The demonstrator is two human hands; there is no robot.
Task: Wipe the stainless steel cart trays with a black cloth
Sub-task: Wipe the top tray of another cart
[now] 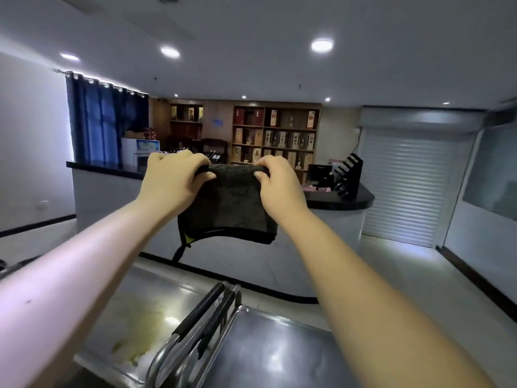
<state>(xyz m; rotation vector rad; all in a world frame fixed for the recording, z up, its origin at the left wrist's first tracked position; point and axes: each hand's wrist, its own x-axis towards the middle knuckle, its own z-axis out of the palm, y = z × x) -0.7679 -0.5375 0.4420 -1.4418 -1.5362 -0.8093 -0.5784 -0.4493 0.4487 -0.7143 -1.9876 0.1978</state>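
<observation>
Black cloth (229,203), folded double, hangs in the air in front of the counter (330,222), level with its dark top. We hold it by its upper edge with both arms stretched out. Our left hand (170,180) grips the upper left corner, fingers curled over the fold and thumb pressed on the near face. Our right hand (279,183) pinches the upper right corner the same way. A yellow tag (188,238) and a thin black loop (179,252) dangle from the cloth's lower left corner.

Nearer to us than the counter, and lower, stand two steel carts side by side. The left tray (156,287) carries a yellowish smear on its near half; the right tray (265,354) looks dark and shiny. Between them rise the carts' handles (207,312), steel tubes with black grips. The cloth touches neither tray.

Behind the counter stand wooden shelves (275,135) full of boxes. To the counter's left hangs a blue curtain (103,124); to its right is a closed roller shutter (405,191).
</observation>
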